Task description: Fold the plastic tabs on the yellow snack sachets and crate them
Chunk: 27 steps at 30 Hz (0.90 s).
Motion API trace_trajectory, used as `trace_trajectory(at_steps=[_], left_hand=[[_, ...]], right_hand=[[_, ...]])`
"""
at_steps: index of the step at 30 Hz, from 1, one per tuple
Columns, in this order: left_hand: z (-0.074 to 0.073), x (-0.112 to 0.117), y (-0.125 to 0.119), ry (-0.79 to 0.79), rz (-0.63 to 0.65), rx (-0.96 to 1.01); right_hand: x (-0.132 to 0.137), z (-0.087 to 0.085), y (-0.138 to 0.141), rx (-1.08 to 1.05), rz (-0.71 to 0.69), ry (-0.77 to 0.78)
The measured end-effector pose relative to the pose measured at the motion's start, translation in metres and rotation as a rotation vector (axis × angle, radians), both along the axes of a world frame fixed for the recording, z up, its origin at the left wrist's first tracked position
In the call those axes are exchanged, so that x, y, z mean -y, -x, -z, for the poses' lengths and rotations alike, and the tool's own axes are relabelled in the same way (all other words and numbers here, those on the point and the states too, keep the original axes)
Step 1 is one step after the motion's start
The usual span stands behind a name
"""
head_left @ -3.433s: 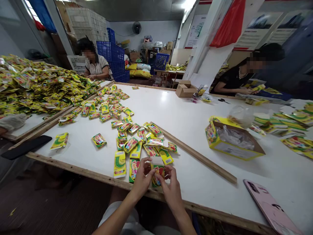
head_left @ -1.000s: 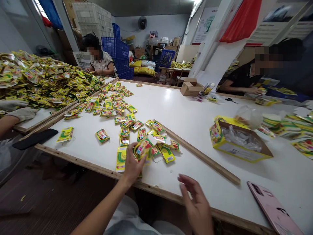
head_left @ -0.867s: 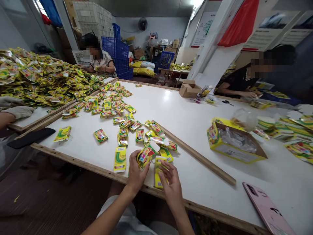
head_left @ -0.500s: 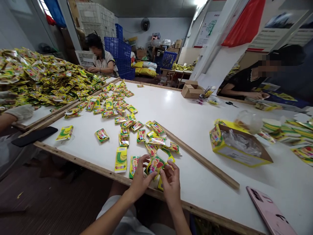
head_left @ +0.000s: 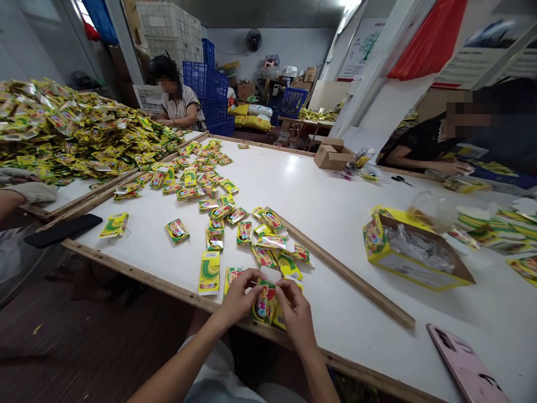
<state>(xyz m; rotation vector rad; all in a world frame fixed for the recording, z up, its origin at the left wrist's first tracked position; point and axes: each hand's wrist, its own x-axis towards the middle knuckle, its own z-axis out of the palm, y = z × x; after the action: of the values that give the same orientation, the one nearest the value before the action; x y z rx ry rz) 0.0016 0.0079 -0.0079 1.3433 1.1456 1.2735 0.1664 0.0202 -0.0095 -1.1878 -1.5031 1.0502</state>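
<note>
Near the table's front edge, a small yellow, green and red printed carton (head_left: 264, 302) stands between my two hands, its white top flap (head_left: 271, 273) raised. My left hand (head_left: 241, 294) pinches its upper left side with thumb and fingers. On the upper right side, my right hand (head_left: 297, 307) grips it the same way. My fingers cover parts of the top edge. A matching carton lies partly behind my left hand, and a yellow carton (head_left: 208, 273) with a green curved print lies flat to the left. Several more cartons (head_left: 287, 266) lie just beyond my hands.
A wooden strip (head_left: 344, 268) crosses the white table (head_left: 327, 218). To the right are an open display box (head_left: 415, 277) with clear plastic inside and a pink phone (head_left: 465, 364). A carton heap (head_left: 84, 134) fills the left table, by another person's gloved hand (head_left: 39, 192). Two people work farther back.
The carton has turned more upright between my hands, and my fingers have come closer together at its top edge. The view has shifted slightly.
</note>
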Motion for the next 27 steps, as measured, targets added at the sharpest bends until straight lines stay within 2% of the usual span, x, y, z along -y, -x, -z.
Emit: trace_trajectory(at_steps=[4, 7, 13, 17, 23, 27], left_hand=[[-0.001, -0.002, 0.004, 0.034, 0.0, 0.113], [-0.004, 0.001, 0.011, 0.046, 0.019, 0.085], [-0.013, 0.003, 0.011, -0.029, -0.033, -0.113], [-0.016, 0.004, 0.005, -0.05, -0.082, -0.111], [-0.015, 0.001, 0.001, 0.036, -0.131, -0.084], [-0.013, 0.001, 0.0, 0.026, -0.143, -0.074]], right_hand=[[-0.003, -0.002, 0.009, -0.053, 0.03, -0.022], [-0.003, 0.001, 0.018, -0.133, 0.064, -0.018], [-0.001, 0.001, 0.015, 0.008, -0.008, -0.112], [0.004, -0.005, 0.013, 0.031, 0.007, -0.12], [0.002, -0.014, 0.021, 0.06, 0.064, -0.071], [0.002, -0.013, 0.023, 0.062, 0.061, -0.08]])
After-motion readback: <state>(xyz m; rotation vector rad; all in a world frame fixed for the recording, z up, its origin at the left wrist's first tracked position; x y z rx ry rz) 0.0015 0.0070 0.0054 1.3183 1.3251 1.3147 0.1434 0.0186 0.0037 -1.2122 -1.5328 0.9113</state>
